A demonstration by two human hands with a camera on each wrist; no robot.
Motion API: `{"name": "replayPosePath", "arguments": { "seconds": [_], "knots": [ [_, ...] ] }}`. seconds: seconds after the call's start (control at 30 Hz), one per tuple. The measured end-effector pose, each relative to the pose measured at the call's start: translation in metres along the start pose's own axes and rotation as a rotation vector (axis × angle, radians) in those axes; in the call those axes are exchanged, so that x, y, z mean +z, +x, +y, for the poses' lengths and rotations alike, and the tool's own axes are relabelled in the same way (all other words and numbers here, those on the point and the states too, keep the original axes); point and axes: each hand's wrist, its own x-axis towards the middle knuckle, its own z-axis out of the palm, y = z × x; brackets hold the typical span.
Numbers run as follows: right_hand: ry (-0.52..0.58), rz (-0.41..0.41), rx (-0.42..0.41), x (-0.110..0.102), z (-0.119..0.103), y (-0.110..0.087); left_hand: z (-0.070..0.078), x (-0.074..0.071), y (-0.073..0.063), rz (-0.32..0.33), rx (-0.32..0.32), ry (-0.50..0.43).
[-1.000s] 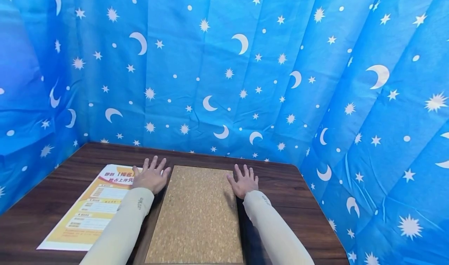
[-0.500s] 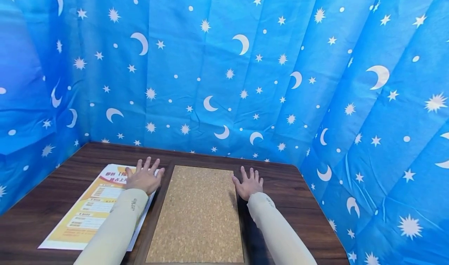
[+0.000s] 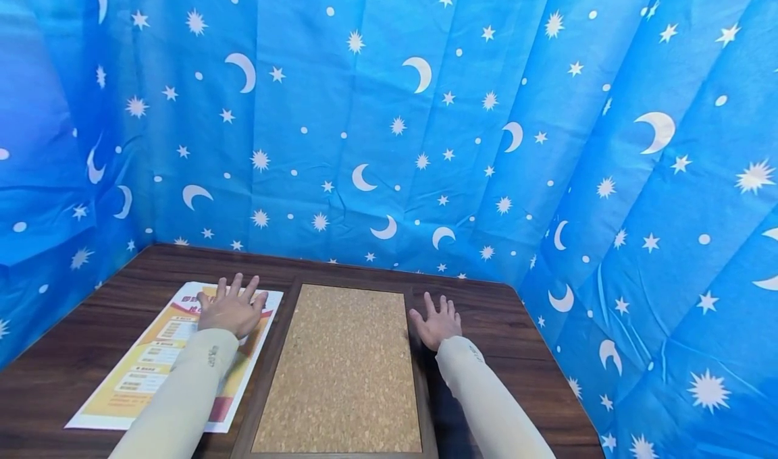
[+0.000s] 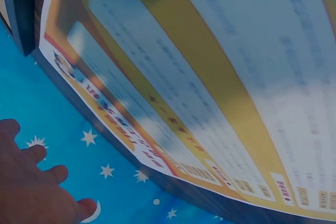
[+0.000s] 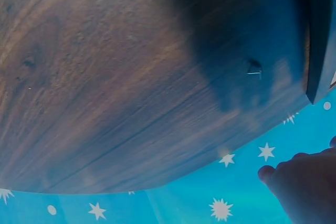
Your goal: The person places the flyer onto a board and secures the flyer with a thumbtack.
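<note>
In the head view my left hand is spread, palm down, over the upper part of a printed yellow-and-white poster. Its fingertips show at the lower left of the left wrist view, apart from the paper. My right hand, fingers also spread, is just beyond the right edge of a cork board. This board is a tan rectangle in a raised dark brown frame, lying between the two hands. The right wrist view has the right hand at its lower right corner. Both hands hold nothing.
A dark wood-grain table carries the board and poster. Blue curtains with white moons and stars stand at its back and sides. A small dark square piece shows on the tabletop beside the frame in the right wrist view.
My left hand has moved left, from the gap beside the cork board to over the poster. My right hand has shifted right, off the board's edge.
</note>
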Motion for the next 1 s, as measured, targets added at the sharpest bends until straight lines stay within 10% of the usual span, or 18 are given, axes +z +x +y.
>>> {"name": "replayPosePath", "arguments": {
  "seconds": [1.0],
  "knots": [
    [0.077,0.021,0.018,0.002,0.030,-0.008,-0.058,-0.012,-0.018,0.012,-0.164,0.043]
  ]
}}
